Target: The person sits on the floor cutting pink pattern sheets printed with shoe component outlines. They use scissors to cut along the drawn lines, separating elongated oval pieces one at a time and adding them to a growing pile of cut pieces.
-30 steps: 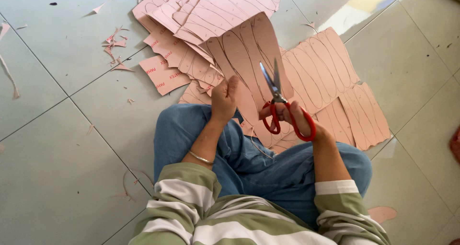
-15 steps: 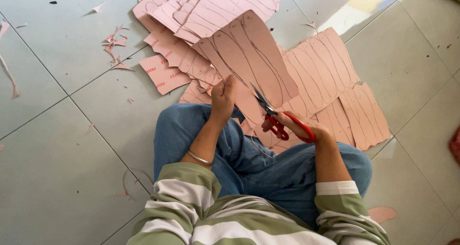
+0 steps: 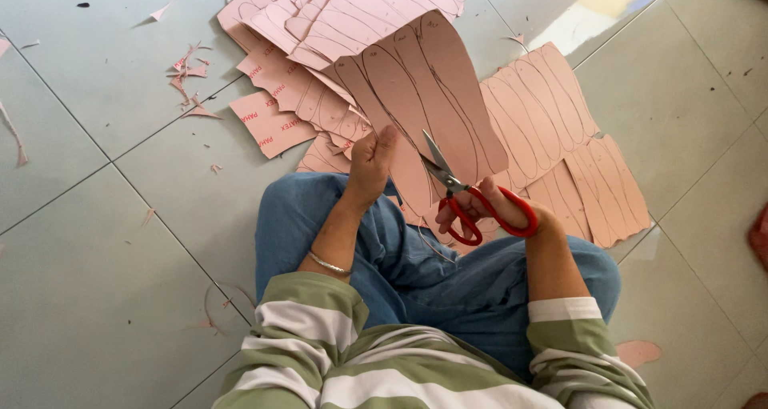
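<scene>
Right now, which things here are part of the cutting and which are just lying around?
In use:
left hand gripping the pink sheet
right hand working the red-handled scissors, blades at that sheet

Lying about:
stacked pink sheets
marked sheets on the floor
pink offcuts

Matt pink card sheet [image 3: 432,97], scissors [image 3: 472,201] with glossy red plastic handles, smooth glazed floor tiles [image 3: 96,297]

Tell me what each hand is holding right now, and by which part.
The left hand grips the pink sheet at its lower edge. The right hand holds the red-handled scissors by the handle loops, blades at the sheet.
</scene>
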